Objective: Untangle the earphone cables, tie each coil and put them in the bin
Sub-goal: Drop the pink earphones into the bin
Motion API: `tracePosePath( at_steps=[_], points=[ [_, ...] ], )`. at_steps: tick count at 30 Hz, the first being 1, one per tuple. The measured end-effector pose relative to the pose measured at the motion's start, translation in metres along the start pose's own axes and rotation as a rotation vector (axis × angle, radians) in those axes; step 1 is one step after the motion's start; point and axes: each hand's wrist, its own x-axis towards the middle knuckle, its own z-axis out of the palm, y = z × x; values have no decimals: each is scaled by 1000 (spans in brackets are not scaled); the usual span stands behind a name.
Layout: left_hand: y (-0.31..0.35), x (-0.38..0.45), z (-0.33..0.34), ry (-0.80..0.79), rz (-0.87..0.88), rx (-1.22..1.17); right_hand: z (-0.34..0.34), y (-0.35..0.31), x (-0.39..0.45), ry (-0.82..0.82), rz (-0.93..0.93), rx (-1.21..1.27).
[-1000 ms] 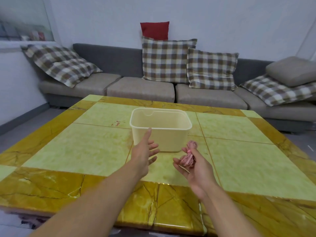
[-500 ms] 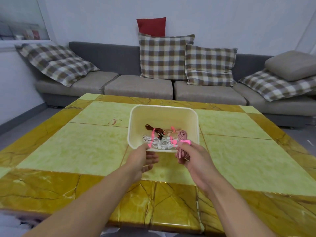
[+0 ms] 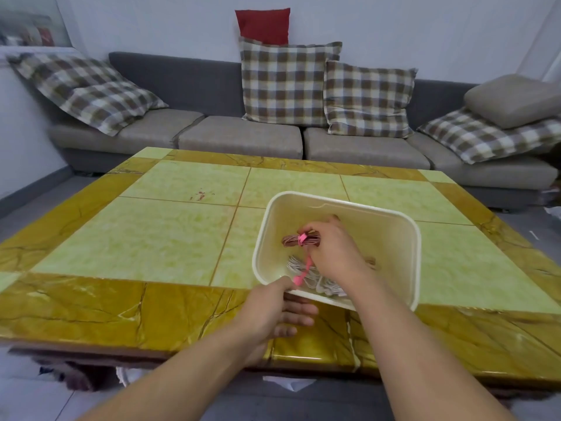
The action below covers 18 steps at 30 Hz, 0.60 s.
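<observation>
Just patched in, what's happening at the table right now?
A person's right hand is inside the bin, holding a brownish cable coil bound with a pink tie. The left hand grips the bin's near rim. A white coil already lies in the bin, which sits on the table.

Access around the bin: open on three sides, crowded inside.

We find the table [image 3: 145,238] bare to the left, behind and right of the bin [image 3: 406,253]. Its near wall is taken by the left hand [image 3: 270,311]; the right hand [image 3: 334,253], a pink-tied coil [image 3: 299,240] and white cables [image 3: 303,268] fill its inside.
</observation>
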Motion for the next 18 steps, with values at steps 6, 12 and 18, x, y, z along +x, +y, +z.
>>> tracePosePath(
  at_steps=[6,12,18],
  points=[
    [-4,-3,7,-12,18,-37,10,2,15,34,60,-80],
    [-11,-3,11,-11,47,-51,-2,13,18,164,257,-275],
    [-8,-2,20,5,137,-67,-20,11,17,153,310,-339]
  ],
)
